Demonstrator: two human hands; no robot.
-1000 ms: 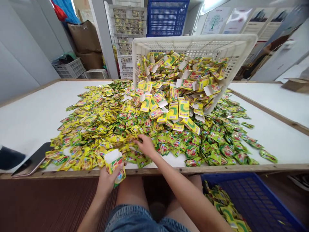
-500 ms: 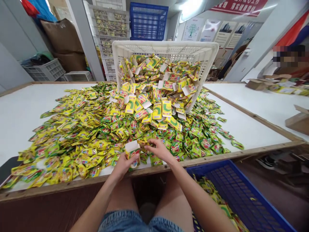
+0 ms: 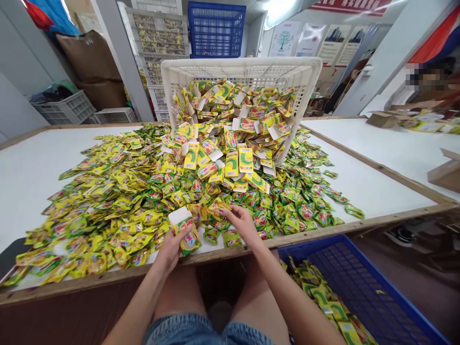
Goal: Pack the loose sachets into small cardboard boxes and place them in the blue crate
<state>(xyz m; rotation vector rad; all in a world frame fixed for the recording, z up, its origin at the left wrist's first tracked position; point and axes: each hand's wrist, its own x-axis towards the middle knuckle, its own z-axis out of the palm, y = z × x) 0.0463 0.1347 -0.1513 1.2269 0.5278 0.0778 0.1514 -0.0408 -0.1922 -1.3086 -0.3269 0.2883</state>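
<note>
In my left hand [image 3: 171,248] is a small yellow-and-green carton [image 3: 188,234], its white flap standing up at the top; the thumb lies across the front. My right hand [image 3: 241,223] pinches a yellow sachet [image 3: 217,210] by its edge, to the right of the carton and apart from it. Another orange-yellow sachet [image 3: 196,211] shows just behind the carton; whether my left fingers touch it I cannot tell. Beneath and around both hands spreads a heap of yellow sachets [image 3: 118,211] and green sachets [image 3: 296,211] on the white table [image 3: 359,179].
A white crate [image 3: 240,63] lies tipped toward me, cartons spilling out onto the heap. Low on my right, a blue crate [image 3: 377,280] holds filled-looking cartons. Wooden strips [image 3: 316,232] edge the table. Stacked crates [image 3: 160,38] stand behind, and another person is at far right.
My left hand has moved left with the carton, away from my right hand. The yellow sachet in my right hand now shows more fully. The view has shifted slightly.
</note>
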